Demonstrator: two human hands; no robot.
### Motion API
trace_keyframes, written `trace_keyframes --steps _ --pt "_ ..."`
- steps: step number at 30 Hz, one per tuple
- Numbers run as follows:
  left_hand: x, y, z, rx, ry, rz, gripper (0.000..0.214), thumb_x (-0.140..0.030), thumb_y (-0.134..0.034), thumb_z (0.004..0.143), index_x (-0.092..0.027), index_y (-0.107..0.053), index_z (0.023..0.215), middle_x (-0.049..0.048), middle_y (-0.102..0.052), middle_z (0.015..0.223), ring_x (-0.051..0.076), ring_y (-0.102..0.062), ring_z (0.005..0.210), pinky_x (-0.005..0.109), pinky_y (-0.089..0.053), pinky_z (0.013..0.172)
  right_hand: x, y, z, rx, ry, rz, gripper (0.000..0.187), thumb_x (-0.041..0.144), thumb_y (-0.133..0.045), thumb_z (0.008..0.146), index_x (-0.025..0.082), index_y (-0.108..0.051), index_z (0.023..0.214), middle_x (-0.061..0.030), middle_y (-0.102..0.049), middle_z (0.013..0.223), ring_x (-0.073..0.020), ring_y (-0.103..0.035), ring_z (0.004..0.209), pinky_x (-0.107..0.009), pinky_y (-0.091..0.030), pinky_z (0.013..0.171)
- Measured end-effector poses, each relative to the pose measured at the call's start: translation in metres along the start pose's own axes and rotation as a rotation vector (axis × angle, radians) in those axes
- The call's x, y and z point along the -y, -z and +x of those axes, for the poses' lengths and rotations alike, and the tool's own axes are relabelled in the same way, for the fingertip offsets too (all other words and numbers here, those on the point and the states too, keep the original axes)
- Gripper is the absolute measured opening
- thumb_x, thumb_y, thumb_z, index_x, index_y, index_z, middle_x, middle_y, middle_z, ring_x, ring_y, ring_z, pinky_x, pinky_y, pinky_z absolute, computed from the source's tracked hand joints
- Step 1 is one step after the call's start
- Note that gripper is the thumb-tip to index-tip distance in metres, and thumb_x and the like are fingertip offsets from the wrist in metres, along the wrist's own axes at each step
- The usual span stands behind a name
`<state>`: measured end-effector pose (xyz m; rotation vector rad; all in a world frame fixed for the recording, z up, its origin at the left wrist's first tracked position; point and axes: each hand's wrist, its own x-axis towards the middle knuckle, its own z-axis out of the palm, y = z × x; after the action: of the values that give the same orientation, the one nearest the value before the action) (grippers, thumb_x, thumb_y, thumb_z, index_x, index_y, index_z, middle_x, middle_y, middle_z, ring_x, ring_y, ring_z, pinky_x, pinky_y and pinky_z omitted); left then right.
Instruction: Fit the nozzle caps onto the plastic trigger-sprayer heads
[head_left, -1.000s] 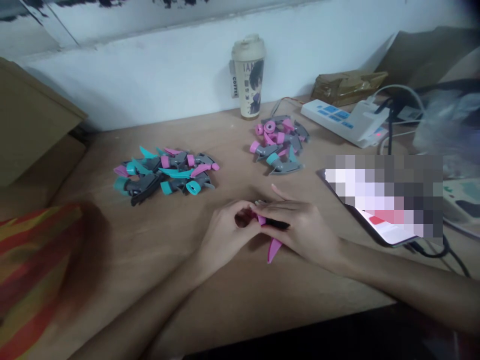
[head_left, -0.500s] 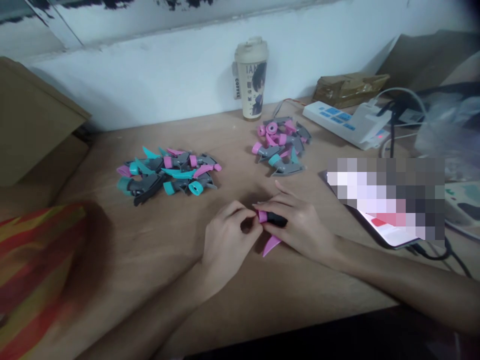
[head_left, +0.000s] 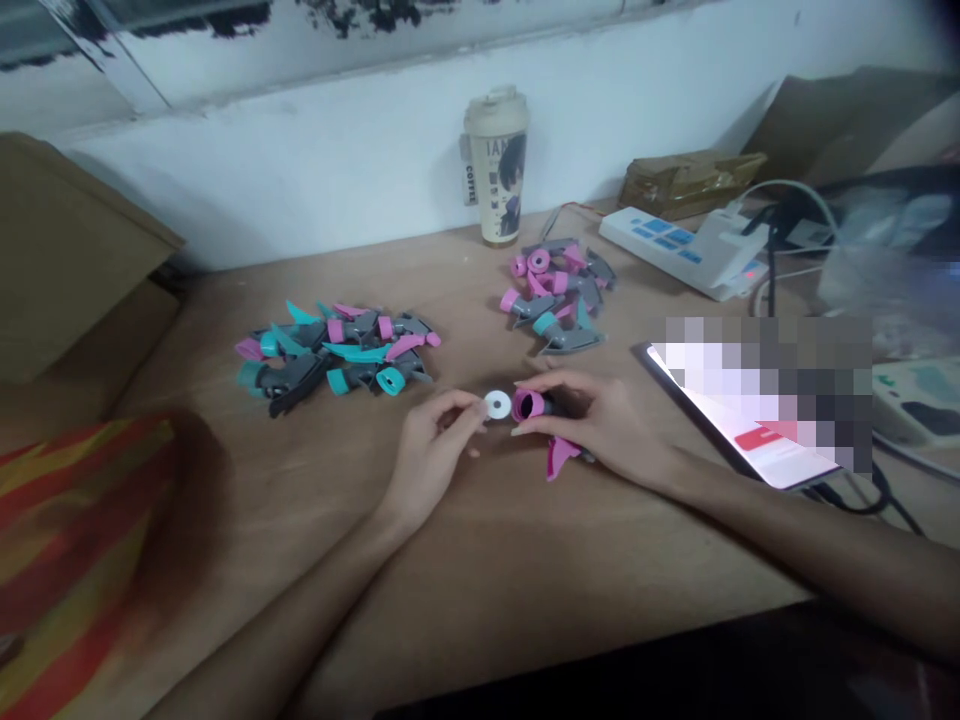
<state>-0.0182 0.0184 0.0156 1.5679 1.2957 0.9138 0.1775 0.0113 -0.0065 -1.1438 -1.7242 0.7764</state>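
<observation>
My right hand (head_left: 600, 425) grips a dark spray-trigger head (head_left: 547, 420) with a pink collar facing left and a pink lever pointing down toward the table. Just left of that collar, my left hand (head_left: 429, 450) pinches a small white ring (head_left: 496, 405) between its fingertips. Both hands hover low over the wooden table (head_left: 465, 560). A pile of grey, teal and pink trigger heads (head_left: 337, 345) lies to the left. Farther back, right of middle, lies a smaller pile (head_left: 556, 293).
A lidded coffee cup (head_left: 496, 165) stands by the white wall. A power strip (head_left: 686, 250) with cables lies at back right, and a phone (head_left: 750, 420) lies right of my hands. A cardboard box (head_left: 67, 260) sits at left, striped cloth (head_left: 67, 540) at lower left.
My hands have drawn apart and moved a little farther from me. The white ring now shows in my left fingertips, beside the pink collar. The trigger head has turned its collar opening toward me.
</observation>
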Motion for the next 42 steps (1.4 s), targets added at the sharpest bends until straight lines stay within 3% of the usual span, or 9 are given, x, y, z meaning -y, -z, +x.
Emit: trace_keyframes --steps 2,6,12,18,21,26,32,37,42 --pt "-0.004 -0.002 -0.002 0.084 0.042 -0.102 0.023 -0.033 -0.054 0.081 -0.015 -0.063 0.070 0.0011 -0.057 0.069 0.010 -0.051 0.058 0.021 -0.046 0.052 0.000 0.000 0.002 0.041 -0.043 0.144 0.036 0.040 -0.075 0.066 0.024 -0.068 0.096 -0.0019 -0.070 0.098 -0.0198 -0.066 0.093 -0.036 -0.052 0.084" --pt "-0.007 -0.004 -0.004 0.123 0.022 -0.133 0.021 -0.030 -0.056 0.081 -0.015 -0.064 0.068 0.0008 -0.058 0.070 0.009 -0.051 0.058 0.019 -0.046 0.051 0.006 -0.002 0.002 0.123 -0.136 0.351 0.039 0.034 -0.078 0.062 0.021 -0.068 0.097 -0.0027 -0.071 0.096 -0.0178 -0.067 0.090 -0.033 -0.054 0.082" --pt "-0.004 -0.002 -0.002 0.171 0.000 -0.108 0.016 -0.028 -0.064 0.077 -0.015 -0.065 0.067 -0.0004 -0.054 0.067 0.009 -0.050 0.059 0.018 -0.047 0.049 0.012 -0.005 0.000 0.148 -0.198 0.437 0.040 0.028 -0.081 0.056 0.020 -0.068 0.092 -0.0026 -0.071 0.091 -0.0170 -0.067 0.088 -0.032 -0.055 0.082" --pt "0.001 -0.006 -0.006 0.013 -0.010 -0.054 0.019 -0.030 -0.072 0.070 -0.016 -0.061 0.064 -0.0008 -0.057 0.069 0.007 -0.047 0.054 0.016 -0.035 0.039 0.014 -0.005 0.000 0.139 -0.191 0.425 0.037 0.027 -0.081 0.057 0.020 -0.068 0.091 -0.0020 -0.071 0.091 -0.0156 -0.067 0.086 -0.031 -0.055 0.081" --pt "0.003 -0.006 -0.006 0.029 -0.028 -0.062 0.017 -0.030 -0.071 0.072 -0.016 -0.062 0.070 -0.0002 -0.060 0.070 0.009 -0.051 0.056 0.017 -0.038 0.043 0.012 -0.006 0.000 0.143 -0.161 0.421 0.038 0.028 -0.080 0.058 0.020 -0.068 0.093 -0.0017 -0.071 0.091 -0.0158 -0.067 0.087 -0.032 -0.055 0.082" --pt "0.004 -0.003 -0.006 0.039 -0.277 0.091 0.010 -0.027 -0.068 0.077 -0.020 -0.070 0.084 0.0027 -0.060 0.086 0.011 -0.056 0.070 0.021 -0.046 0.057 0.009 -0.007 -0.002 0.140 -0.121 0.408 0.035 0.029 -0.080 0.059 0.021 -0.068 0.092 -0.0019 -0.070 0.095 -0.0173 -0.066 0.089 -0.034 -0.053 0.084" --pt "-0.003 0.001 -0.009 0.013 -0.493 0.352 0.008 -0.019 -0.067 0.078 -0.022 -0.072 0.083 0.0012 -0.057 0.083 0.011 -0.056 0.073 0.021 -0.046 0.062 0.002 -0.010 -0.007 0.116 -0.081 0.346 0.038 0.030 -0.081 0.058 0.024 -0.069 0.093 -0.0018 -0.070 0.097 -0.0194 -0.065 0.093 -0.037 -0.051 0.089" --pt "-0.003 -0.002 -0.011 -0.006 -0.465 0.392 0.005 -0.016 -0.068 0.076 -0.020 -0.071 0.077 -0.0006 -0.057 0.080 0.010 -0.056 0.069 0.022 -0.046 0.064 0.001 -0.013 -0.008 0.077 -0.086 0.355 0.042 0.031 -0.083 0.055 0.024 -0.067 0.094 -0.0024 -0.070 0.099 -0.0208 -0.064 0.099 -0.037 -0.051 0.091" --pt "-0.002 -0.008 -0.014 0.011 -0.301 0.297 0.005 -0.020 -0.066 0.078 -0.019 -0.069 0.075 -0.0007 -0.057 0.076 0.010 -0.056 0.068 0.021 -0.045 0.059 0.001 -0.013 -0.008 0.063 -0.044 0.313 0.036 0.032 -0.080 0.059 0.023 -0.065 0.091 -0.0026 -0.070 0.096 -0.0208 -0.064 0.097 -0.037 -0.052 0.088"
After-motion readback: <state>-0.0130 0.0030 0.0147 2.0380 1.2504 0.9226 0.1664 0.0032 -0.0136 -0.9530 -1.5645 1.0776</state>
